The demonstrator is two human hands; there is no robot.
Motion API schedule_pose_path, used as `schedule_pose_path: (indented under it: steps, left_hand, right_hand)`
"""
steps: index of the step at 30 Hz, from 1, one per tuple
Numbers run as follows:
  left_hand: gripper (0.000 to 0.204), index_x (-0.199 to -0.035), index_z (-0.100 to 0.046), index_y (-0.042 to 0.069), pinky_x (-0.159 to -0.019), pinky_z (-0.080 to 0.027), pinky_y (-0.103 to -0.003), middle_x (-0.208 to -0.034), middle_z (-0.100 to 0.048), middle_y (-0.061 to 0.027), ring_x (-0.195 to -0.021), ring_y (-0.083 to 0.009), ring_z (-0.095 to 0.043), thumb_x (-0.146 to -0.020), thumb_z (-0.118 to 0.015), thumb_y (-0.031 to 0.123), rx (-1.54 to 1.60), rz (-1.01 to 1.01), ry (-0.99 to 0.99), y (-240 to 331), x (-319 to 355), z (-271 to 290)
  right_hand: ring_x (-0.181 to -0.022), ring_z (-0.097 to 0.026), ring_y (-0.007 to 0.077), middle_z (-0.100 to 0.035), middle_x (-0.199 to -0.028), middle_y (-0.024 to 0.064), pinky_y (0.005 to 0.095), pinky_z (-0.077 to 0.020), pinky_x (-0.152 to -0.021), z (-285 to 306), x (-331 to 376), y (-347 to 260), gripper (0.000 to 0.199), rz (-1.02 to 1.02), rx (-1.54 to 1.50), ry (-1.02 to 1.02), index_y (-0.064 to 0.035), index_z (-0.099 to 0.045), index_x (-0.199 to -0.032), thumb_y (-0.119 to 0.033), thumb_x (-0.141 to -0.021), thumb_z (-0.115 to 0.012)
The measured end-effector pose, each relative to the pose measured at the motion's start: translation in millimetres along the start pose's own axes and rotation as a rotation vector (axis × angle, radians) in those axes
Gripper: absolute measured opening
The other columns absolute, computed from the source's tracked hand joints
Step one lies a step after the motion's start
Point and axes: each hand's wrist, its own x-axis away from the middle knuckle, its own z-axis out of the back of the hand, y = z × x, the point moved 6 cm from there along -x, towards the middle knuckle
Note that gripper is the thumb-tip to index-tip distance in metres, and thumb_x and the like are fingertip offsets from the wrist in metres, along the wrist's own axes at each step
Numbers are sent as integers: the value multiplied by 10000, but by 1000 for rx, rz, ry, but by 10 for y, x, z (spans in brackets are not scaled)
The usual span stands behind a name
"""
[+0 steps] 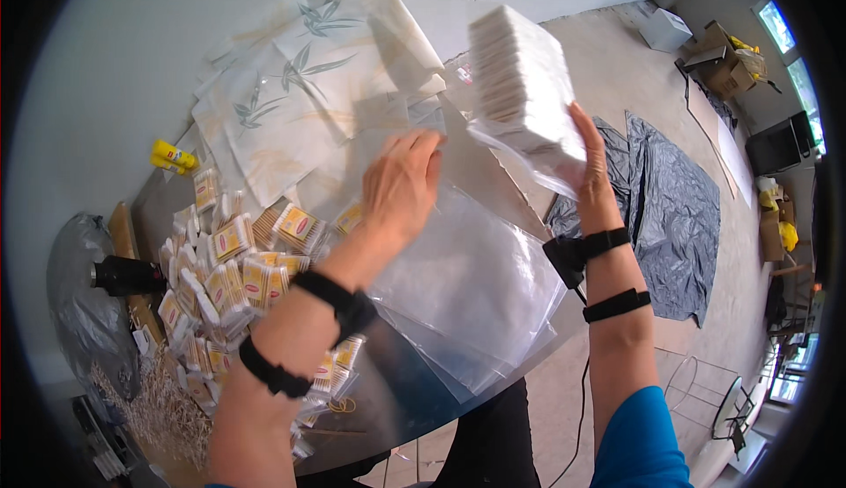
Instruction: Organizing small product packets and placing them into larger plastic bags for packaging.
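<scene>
My right hand [592, 157] is raised at the right, gripping a clear plastic bag [538, 91] filled with a neat stack of small white packs; the stack is slightly blurred. Over the table's middle my left hand [401, 184] has its fingers curled together, back of the hand up. What its fingertips hold, if anything, is hidden. Just right of that hand, flat clear plastic bags [467, 285] lie overlapping on the table. Left of my left forearm is a heap of small cotton swab packs [233, 237] with wooden sticks and yellow labels.
Leaf-patterned sheeting [282, 91] covers the table's far part, against the wall. A yellow bottle-like object [174, 156], a black flask [128, 275] and dried stalks [159, 400] lie at the left. Dark plastic sheeting [674, 215] is spread on the floor at the right. A black cable [577, 417] hangs beside my right arm.
</scene>
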Motion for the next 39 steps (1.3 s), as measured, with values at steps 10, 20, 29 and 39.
schedule_pose_path:
  steps: [10,20,29,39]
  left_hand:
    - [545,-1454,-375,258,-1037,-381,-625,-1525,-323,115,-1415,-254,-300,-939,-546,208,-789,-66,-558,-1023,-461,-455]
    - [470,-1380,-456,166,-1011,-406,-594,-1456,-416,23,-1360,-276,-391,-926,-459,45,-892,97,-462,-1811,-370,79]
    - [422,-1322,-506,85,-995,-444,-516,-1409,-484,-65,-1292,-375,-460,-903,-474,51,-1026,214,-515,-2719,-76,531]
    - [373,-1252,-597,149,-995,-407,-501,-1290,-595,-14,-1213,-343,-504,-895,-492,136,-1046,35,-294,-2573,-44,454]
  right_hand:
    - [-953,-630,204,-659,-1072,78,340,-508,-874,418,267,-19,496,-3,253,122,-30,-615,-1182,-353,-821,-721]
    - [-1212,-517,183,-544,-1322,99,312,-394,-1034,-401,-64,482,707,-193,338,-372,-22,-361,-1463,-288,-877,-654]
    - [-1199,-547,189,-571,-1305,103,310,-453,-998,-1113,-515,882,702,-222,492,-622,-53,-396,-1457,-276,-848,-665]
    - [-1132,-534,151,-592,-1221,76,280,-412,-978,-1184,-723,787,606,-188,981,-572,-59,-486,-1405,-435,-936,-565]
